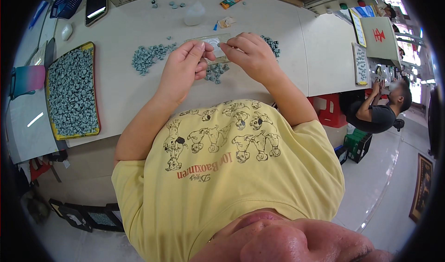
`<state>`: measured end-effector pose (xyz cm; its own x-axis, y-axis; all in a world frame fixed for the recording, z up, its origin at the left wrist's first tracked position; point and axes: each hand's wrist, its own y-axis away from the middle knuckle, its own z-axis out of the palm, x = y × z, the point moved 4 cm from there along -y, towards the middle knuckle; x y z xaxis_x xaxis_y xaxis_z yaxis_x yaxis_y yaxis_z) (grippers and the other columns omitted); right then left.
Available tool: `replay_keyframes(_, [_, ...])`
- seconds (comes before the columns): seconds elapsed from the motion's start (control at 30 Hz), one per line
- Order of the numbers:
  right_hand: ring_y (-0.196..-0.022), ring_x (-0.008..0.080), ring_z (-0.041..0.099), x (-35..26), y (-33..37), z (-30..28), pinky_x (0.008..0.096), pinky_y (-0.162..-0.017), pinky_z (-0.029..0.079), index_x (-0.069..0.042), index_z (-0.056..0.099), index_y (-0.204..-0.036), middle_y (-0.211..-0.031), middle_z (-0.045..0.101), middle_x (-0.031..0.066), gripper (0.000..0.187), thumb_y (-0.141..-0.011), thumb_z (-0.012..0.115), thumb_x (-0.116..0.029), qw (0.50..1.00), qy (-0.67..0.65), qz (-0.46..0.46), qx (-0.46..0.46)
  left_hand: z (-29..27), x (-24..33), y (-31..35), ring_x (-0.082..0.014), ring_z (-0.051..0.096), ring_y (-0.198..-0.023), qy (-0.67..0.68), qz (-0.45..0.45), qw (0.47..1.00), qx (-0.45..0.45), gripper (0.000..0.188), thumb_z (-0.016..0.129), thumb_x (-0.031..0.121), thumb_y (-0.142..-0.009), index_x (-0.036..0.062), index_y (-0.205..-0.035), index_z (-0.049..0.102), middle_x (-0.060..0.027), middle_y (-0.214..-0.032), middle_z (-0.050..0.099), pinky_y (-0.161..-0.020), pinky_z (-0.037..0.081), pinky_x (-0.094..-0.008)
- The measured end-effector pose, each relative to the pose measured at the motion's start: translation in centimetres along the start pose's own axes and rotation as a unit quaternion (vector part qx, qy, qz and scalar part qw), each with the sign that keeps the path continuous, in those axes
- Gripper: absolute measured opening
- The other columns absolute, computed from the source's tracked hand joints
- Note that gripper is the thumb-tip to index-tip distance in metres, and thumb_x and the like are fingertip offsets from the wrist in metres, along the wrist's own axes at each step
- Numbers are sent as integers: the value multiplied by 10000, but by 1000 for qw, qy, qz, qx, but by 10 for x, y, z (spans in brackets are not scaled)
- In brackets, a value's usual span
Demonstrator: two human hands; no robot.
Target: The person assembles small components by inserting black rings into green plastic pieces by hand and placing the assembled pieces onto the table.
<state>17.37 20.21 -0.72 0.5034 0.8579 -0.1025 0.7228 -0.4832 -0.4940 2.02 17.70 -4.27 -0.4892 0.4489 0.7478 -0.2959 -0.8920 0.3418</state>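
My left hand [187, 63] is closed, thumb and forefinger pinched together over the near left side of a clear flat plate [208, 60] with a whitish middle. Whatever its fingertips grip is too small to make out. From the right, my right hand [250, 56] pinches at the plate's whitish part, and a tiny dark spot shows at its fingertips. Small grey-green pieces lie around: a loose pile [149, 57] left of my left hand, a cluster [216, 73] just below the plate, and another pile [271, 45] partly hidden behind my right hand.
A yellow-rimmed tray [96, 100] full of grey-green pieces stands at the left. Farther back are a translucent white container [194, 14], an orange-and-green packet [232, 1], a phone [96, 6] and a blue basket [66, 1]. Another person [378, 107] sits at the far right.
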Motion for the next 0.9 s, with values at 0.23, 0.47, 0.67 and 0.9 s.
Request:
replay_keyframes(0.23, [-759,175,540,-4,-1,6,297,-633,440,-75,630,-927,-865,556,12,275,-658,579,-101,998,33,-37,-34,-7,2,-2,-37,321,-546,67,23,997,32,240,416,163,-942,-31,-955,557,2,-758,446,-468,297,-180])
replay_keyframes(0.47, [-683,177,550,-3,-4,5,296,-590,451,-43,640,-878,-803,570,39,237,-644,669,-14,996,-79,26,17,-8,3,-2,-34,339,-549,44,58,997,39,225,481,105,-909,-35,-1076,540,-16,-825,504,-475,302,-176])
replay_keyframes(0.67, [-659,100,535,8,7,11,234,-577,433,1,631,-854,-758,591,33,83,-779,643,-34,820,-412,392,62,-4,0,-2,-29,340,-545,43,59,997,23,195,520,108,-895,-20,-1041,508,-32,-800,537,-458,296,-172])
replay_keyframes(0.9, [-646,87,509,-1,8,20,207,-596,409,12,600,-846,-750,587,29,89,-820,612,-72,600,-637,481,56,-7,-5,2,-28,309,-508,47,22,999,10,180,483,200,-925,28,-880,512,17,-674,468,-429,248,-171])
